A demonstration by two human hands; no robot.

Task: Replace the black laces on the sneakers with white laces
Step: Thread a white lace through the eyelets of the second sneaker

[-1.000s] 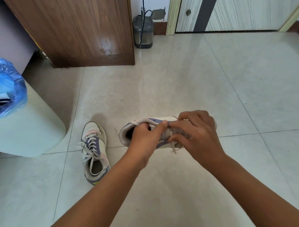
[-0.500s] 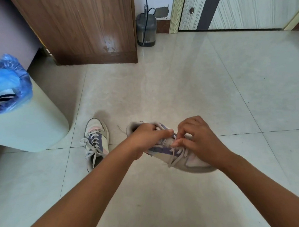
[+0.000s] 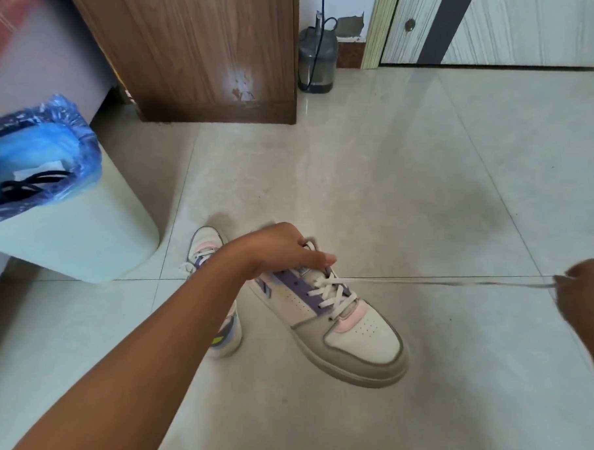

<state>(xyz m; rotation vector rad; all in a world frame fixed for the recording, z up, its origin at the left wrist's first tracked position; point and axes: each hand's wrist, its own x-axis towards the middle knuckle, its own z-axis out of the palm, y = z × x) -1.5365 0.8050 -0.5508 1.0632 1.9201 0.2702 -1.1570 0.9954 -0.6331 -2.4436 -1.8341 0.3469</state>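
My left hand (image 3: pixel 283 251) grips the collar of a white, grey and purple sneaker (image 3: pixel 347 328), holding it tilted above the floor with its toe towards me. A white lace (image 3: pixel 437 281) is crossed through its eyelets and runs taut to the right. My right hand (image 3: pixel 584 290) pinches the far end of that lace at the right edge of the view. The second sneaker (image 3: pixel 206 249), also with white laces, stands on the floor behind my left forearm and is partly hidden. Black laces (image 3: pixel 28 183) lie inside the bin.
A pale green bin (image 3: pixel 85 241) lined with a blue bag (image 3: pixel 70 132) stands at the left. A wooden cabinet (image 3: pixel 199 52) and a grey container with a cable (image 3: pixel 317 59) are at the back, beside a door (image 3: pixel 518 21). Tiled floor (image 3: pixel 405 159) stretches ahead.
My right hand has moved from the sneaker's eyelets far out to the right, pulling the white lace taut. The sneaker has turned so its toe points towards me.
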